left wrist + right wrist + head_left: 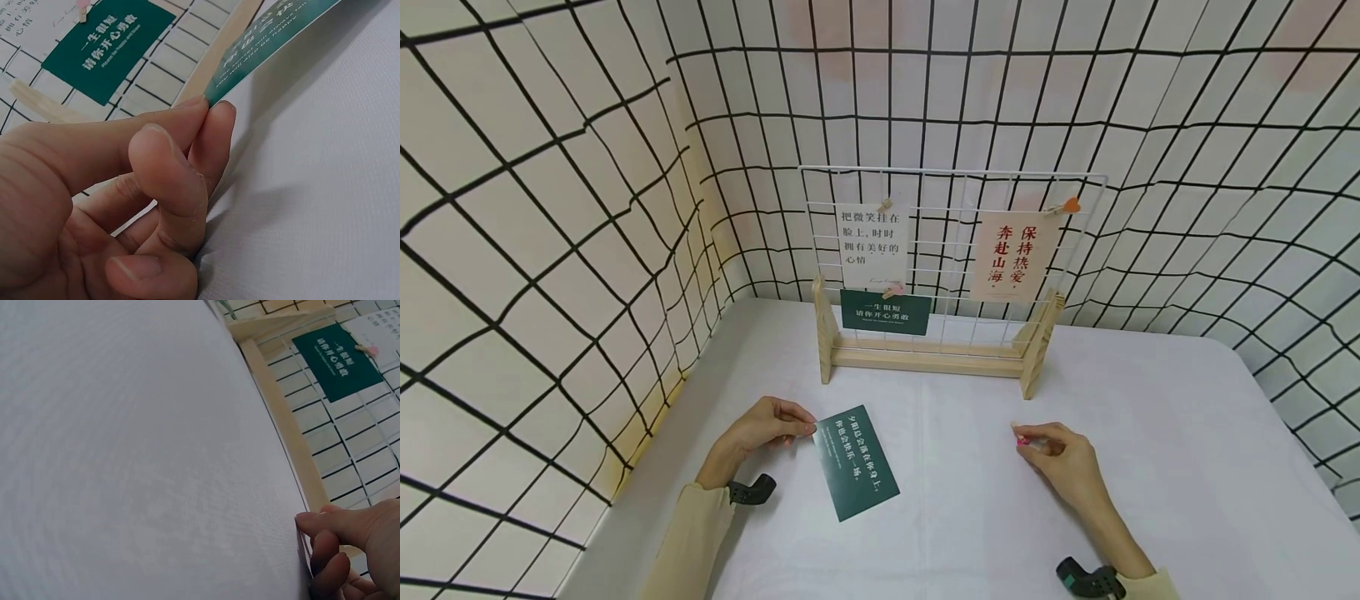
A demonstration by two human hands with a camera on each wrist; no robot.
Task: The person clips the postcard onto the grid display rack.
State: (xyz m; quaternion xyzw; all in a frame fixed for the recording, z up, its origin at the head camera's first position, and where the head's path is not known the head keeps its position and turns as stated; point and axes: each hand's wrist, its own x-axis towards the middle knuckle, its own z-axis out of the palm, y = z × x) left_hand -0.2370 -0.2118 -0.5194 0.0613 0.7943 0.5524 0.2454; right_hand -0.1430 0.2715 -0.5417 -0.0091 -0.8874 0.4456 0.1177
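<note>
Between thumb and index finger, my left hand (767, 423) pinches the corner of a dark green card (857, 462) with white writing. In the left wrist view the card (269, 47) slants up from the fingertips, over the white cloth. My right hand (1063, 458) pinches a small clothespin (1021, 438) with a pink part, mostly hidden by the fingers. Ahead of both hands stands a white wire grid rack (951, 171) on a wooden base (925, 360). A white card (872, 267), an orange-pink card (1011, 258) and another green card (886, 313) hang on it.
Small clothespins hold the hanging cards; one carries an orange heart (1071, 205), another a pink piece (895, 289). A white cloth (955, 517) covers the table. Black wire mesh (760, 117) surrounds the back and sides. Each wrist wears a black camera strap (752, 490).
</note>
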